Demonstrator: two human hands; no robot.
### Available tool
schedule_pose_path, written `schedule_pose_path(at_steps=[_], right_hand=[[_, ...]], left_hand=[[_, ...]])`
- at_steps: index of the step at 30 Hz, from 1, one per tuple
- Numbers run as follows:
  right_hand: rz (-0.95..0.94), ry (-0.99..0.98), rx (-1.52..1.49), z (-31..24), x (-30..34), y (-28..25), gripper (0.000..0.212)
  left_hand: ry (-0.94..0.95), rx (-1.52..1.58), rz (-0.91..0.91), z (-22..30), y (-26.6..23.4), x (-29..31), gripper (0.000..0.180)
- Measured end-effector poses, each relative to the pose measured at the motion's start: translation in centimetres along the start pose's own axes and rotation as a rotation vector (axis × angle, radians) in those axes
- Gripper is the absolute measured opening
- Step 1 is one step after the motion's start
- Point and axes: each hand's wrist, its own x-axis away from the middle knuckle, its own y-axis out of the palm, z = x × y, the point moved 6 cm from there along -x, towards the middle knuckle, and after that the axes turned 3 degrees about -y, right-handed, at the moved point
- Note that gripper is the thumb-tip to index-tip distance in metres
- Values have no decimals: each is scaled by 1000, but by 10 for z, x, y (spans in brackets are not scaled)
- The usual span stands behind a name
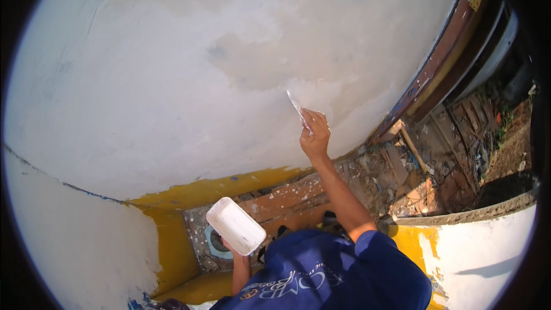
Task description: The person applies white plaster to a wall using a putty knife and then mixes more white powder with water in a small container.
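Note:
My right hand [315, 133] is raised to the wall and closed round a thin, flat putty knife [294, 103]. The blade's edge meets, or nearly meets, the pale wall [172, 80], just below a damp-looking beige patch [252, 60]. White smears mark the fingers. Lower down, my left hand [229, 247] supports a white rectangular tray [236, 225] from beneath, its fingers mostly hidden behind it. The tray is tilted, and some whitish paste coats its inside.
A yellow band [224, 186] runs along the wall's foot. Paint-spattered boards [287, 198] lie below. At right are a brown door frame [436, 63], rubble with a wooden stick [414, 149], and a low white-and-yellow wall [476, 252]. A light-blue ring-shaped thing [213, 244] lies behind the tray.

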Motion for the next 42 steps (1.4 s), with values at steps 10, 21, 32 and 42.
schedule_pose_path(at_steps=[10,21,32,42], right_hand=[[460,73,191,13,-89,-61,36],[79,-227,56,-47,-39,-8,56],[-119,-242,192,-33,-15,7,62],[511,-157,300,56,-142,-129,45]], left_hand=[[26,-120,-133,23,1,-7,68],[62,-192,-16,45,-14,-13,64],[42,-88,-20,44,-14,-14,63],[32,-145,-116,51,7,-7,60]])
